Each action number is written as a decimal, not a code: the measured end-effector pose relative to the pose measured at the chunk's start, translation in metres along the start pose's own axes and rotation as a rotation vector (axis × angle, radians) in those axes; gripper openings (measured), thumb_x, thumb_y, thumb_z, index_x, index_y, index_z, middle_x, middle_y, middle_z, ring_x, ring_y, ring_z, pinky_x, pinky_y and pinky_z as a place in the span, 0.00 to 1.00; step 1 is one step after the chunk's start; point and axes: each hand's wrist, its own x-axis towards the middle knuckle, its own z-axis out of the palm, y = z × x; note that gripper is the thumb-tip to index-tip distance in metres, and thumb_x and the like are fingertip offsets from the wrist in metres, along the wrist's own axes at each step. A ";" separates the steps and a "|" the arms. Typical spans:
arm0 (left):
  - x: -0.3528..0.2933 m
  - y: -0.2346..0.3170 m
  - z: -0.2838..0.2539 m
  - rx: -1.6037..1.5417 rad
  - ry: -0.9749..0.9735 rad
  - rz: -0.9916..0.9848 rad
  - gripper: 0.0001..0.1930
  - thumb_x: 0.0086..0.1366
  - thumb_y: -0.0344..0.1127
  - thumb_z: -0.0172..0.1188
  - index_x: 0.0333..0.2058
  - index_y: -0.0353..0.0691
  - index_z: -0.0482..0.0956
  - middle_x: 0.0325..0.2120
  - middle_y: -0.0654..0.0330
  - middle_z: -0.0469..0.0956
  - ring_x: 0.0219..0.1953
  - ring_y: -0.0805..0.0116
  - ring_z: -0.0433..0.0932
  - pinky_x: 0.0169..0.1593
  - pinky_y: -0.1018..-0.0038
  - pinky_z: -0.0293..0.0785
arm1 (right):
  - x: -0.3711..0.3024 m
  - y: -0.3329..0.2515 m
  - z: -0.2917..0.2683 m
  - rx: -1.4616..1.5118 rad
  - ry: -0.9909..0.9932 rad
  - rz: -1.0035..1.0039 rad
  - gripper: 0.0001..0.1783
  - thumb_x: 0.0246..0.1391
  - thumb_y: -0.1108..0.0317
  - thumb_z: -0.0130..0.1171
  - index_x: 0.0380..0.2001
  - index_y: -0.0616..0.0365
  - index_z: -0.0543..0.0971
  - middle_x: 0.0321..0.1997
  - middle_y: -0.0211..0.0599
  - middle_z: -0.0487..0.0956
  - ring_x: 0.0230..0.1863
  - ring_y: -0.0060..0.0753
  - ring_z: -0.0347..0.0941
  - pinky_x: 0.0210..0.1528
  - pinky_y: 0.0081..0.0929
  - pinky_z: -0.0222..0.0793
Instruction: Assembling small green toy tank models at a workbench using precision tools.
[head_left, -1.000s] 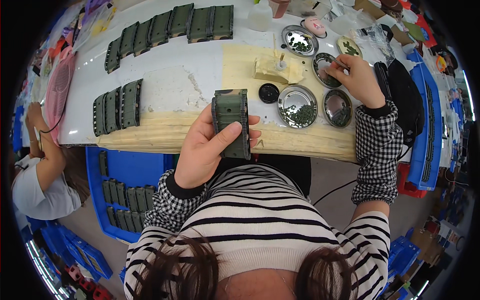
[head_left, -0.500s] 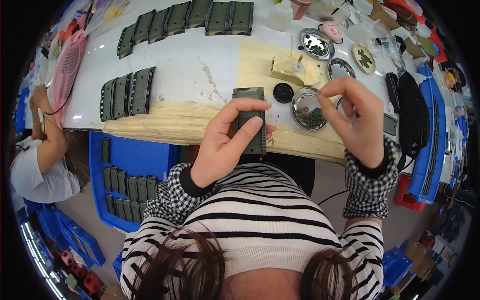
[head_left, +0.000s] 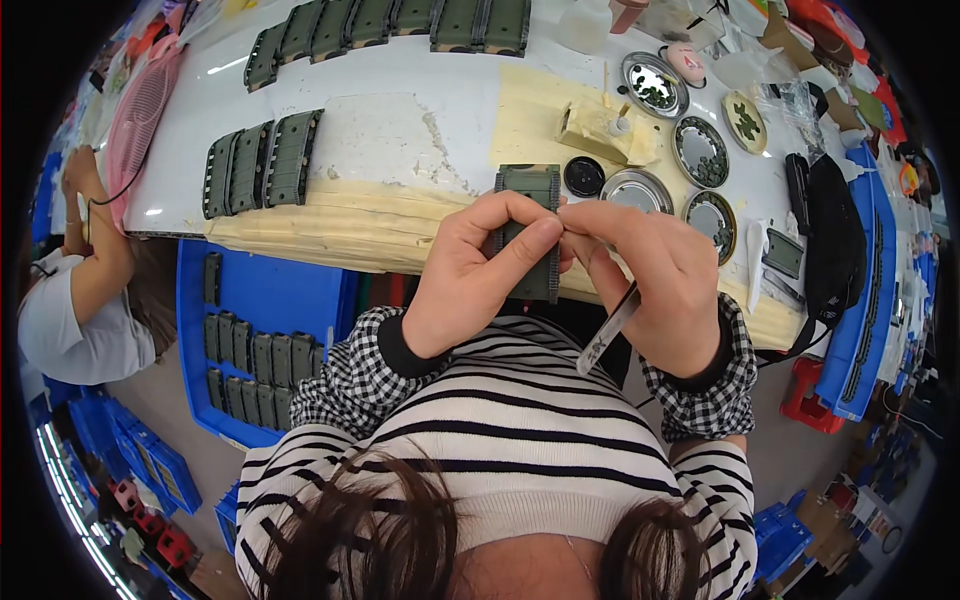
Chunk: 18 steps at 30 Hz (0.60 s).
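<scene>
My left hand (head_left: 478, 262) is closed around a green camouflage block (head_left: 530, 185), a flat, oblong piece with ribbed long edges. It stands upright over the table's front edge. A slim silver metal tool (head_left: 608, 335), tweezers-like, lies in my right hand (head_left: 655, 275), its broad end slanting down toward my striped top. The fingertips of both hands meet over the block's right side. What sits between those fingertips is too small and covered to make out. Just beyond the right hand stands a round metal dish (head_left: 640, 183), partly hidden, with a black round lid (head_left: 584, 176) beside it.
More dishes of small green pieces (head_left: 700, 150) stand at the right, near a yellow wrapped block (head_left: 607, 133). Similar camouflage blocks (head_left: 262, 165) line the table's left and back. A blue bin (head_left: 290, 240) holds several more. Another person's arm (head_left: 100, 220) is at far left.
My right hand has come left and down from beside the dish to meet my left fingertips at the block. The silver tool now shows below it. The view has shifted slightly.
</scene>
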 end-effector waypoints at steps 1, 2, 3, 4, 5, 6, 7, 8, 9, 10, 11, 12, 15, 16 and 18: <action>0.000 0.001 -0.001 -0.021 -0.010 -0.006 0.08 0.70 0.33 0.54 0.37 0.33 0.75 0.28 0.62 0.79 0.33 0.78 0.76 0.39 0.81 0.73 | -0.001 0.001 0.002 0.013 0.024 -0.007 0.14 0.43 0.83 0.64 0.36 0.62 0.79 0.30 0.36 0.80 0.27 0.36 0.78 0.29 0.26 0.72; 0.000 0.002 -0.001 -0.041 -0.021 -0.013 0.08 0.70 0.33 0.54 0.37 0.33 0.75 0.28 0.62 0.79 0.33 0.78 0.76 0.39 0.81 0.74 | -0.003 0.001 0.004 0.027 0.049 -0.012 0.14 0.43 0.83 0.64 0.36 0.62 0.79 0.30 0.36 0.80 0.27 0.35 0.78 0.29 0.26 0.72; 0.000 0.003 -0.001 -0.061 -0.031 -0.021 0.08 0.70 0.33 0.54 0.37 0.33 0.75 0.28 0.61 0.79 0.33 0.78 0.76 0.39 0.81 0.74 | -0.004 0.002 0.006 0.061 0.062 0.020 0.14 0.43 0.81 0.64 0.36 0.61 0.79 0.30 0.36 0.79 0.27 0.35 0.77 0.28 0.26 0.72; -0.001 0.003 -0.001 -0.054 -0.028 -0.014 0.08 0.70 0.33 0.54 0.37 0.33 0.75 0.28 0.61 0.79 0.33 0.78 0.76 0.39 0.81 0.74 | -0.006 0.004 0.007 0.096 0.075 0.052 0.13 0.42 0.80 0.64 0.35 0.60 0.79 0.30 0.36 0.78 0.26 0.35 0.76 0.28 0.26 0.72; -0.001 0.003 0.000 -0.047 -0.026 -0.007 0.08 0.70 0.33 0.54 0.37 0.33 0.75 0.28 0.61 0.79 0.33 0.78 0.76 0.40 0.81 0.74 | -0.007 0.005 0.007 0.128 0.088 0.084 0.13 0.42 0.79 0.65 0.35 0.59 0.78 0.30 0.36 0.77 0.25 0.35 0.75 0.28 0.26 0.72; -0.001 0.004 0.000 -0.040 -0.024 0.001 0.08 0.70 0.33 0.54 0.37 0.33 0.75 0.28 0.61 0.79 0.34 0.78 0.76 0.40 0.81 0.74 | -0.007 0.004 0.007 0.133 0.081 0.101 0.12 0.42 0.79 0.65 0.34 0.60 0.79 0.29 0.36 0.76 0.25 0.35 0.75 0.29 0.26 0.72; -0.002 0.004 -0.001 -0.017 -0.039 0.012 0.08 0.70 0.33 0.54 0.37 0.33 0.75 0.29 0.61 0.79 0.34 0.78 0.76 0.40 0.81 0.74 | -0.006 0.002 0.006 0.139 0.073 0.119 0.12 0.42 0.79 0.66 0.33 0.60 0.79 0.29 0.36 0.76 0.26 0.35 0.75 0.29 0.26 0.72; -0.002 0.006 -0.003 0.006 -0.054 0.022 0.08 0.70 0.33 0.53 0.37 0.33 0.75 0.30 0.61 0.79 0.34 0.78 0.77 0.40 0.81 0.74 | -0.006 0.001 0.005 0.146 0.067 0.138 0.11 0.41 0.80 0.67 0.32 0.60 0.79 0.29 0.37 0.76 0.26 0.35 0.75 0.29 0.26 0.72; -0.002 0.006 -0.004 0.030 -0.068 0.032 0.08 0.70 0.33 0.53 0.38 0.33 0.75 0.31 0.61 0.79 0.33 0.78 0.77 0.40 0.80 0.75 | -0.006 0.001 0.005 0.160 0.074 0.142 0.11 0.41 0.80 0.67 0.32 0.60 0.79 0.29 0.37 0.76 0.27 0.35 0.75 0.29 0.26 0.72; -0.003 0.007 -0.002 0.037 -0.050 0.043 0.08 0.70 0.32 0.53 0.41 0.33 0.74 0.32 0.60 0.78 0.34 0.77 0.77 0.40 0.80 0.75 | -0.005 0.002 0.005 0.174 0.081 0.146 0.12 0.41 0.81 0.66 0.32 0.60 0.79 0.29 0.37 0.75 0.27 0.35 0.75 0.29 0.25 0.71; -0.004 0.006 0.000 0.043 -0.030 0.056 0.09 0.70 0.31 0.53 0.45 0.34 0.73 0.34 0.60 0.78 0.35 0.77 0.77 0.41 0.80 0.75 | -0.005 0.003 0.004 0.170 0.095 0.157 0.12 0.41 0.81 0.66 0.32 0.60 0.79 0.29 0.37 0.75 0.28 0.35 0.75 0.29 0.25 0.71; -0.006 0.005 0.002 0.049 -0.010 0.069 0.11 0.70 0.30 0.52 0.49 0.34 0.72 0.35 0.59 0.77 0.35 0.77 0.77 0.41 0.79 0.75 | -0.004 0.005 0.003 0.166 0.109 0.168 0.12 0.40 0.82 0.66 0.32 0.60 0.79 0.29 0.37 0.75 0.29 0.35 0.75 0.29 0.24 0.71; -0.007 0.007 0.007 0.179 0.014 0.206 0.27 0.69 0.23 0.48 0.65 0.38 0.52 0.49 0.53 0.73 0.44 0.70 0.76 0.50 0.73 0.76 | 0.000 0.013 0.000 0.081 0.163 0.141 0.13 0.40 0.82 0.65 0.32 0.60 0.78 0.30 0.36 0.76 0.29 0.34 0.76 0.28 0.24 0.71; -0.007 0.006 0.006 0.244 0.004 0.249 0.31 0.68 0.22 0.48 0.66 0.39 0.47 0.50 0.52 0.72 0.45 0.69 0.76 0.51 0.73 0.75 | 0.002 0.017 0.000 0.051 0.178 0.117 0.13 0.40 0.83 0.65 0.33 0.60 0.78 0.30 0.36 0.76 0.29 0.34 0.76 0.27 0.24 0.71; -0.006 0.001 0.001 0.371 -0.014 0.338 0.38 0.67 0.19 0.47 0.69 0.41 0.36 0.52 0.49 0.69 0.47 0.67 0.75 0.53 0.72 0.74 | 0.003 0.017 0.003 0.009 0.180 0.078 0.13 0.40 0.83 0.65 0.33 0.60 0.78 0.31 0.35 0.76 0.28 0.34 0.76 0.27 0.25 0.72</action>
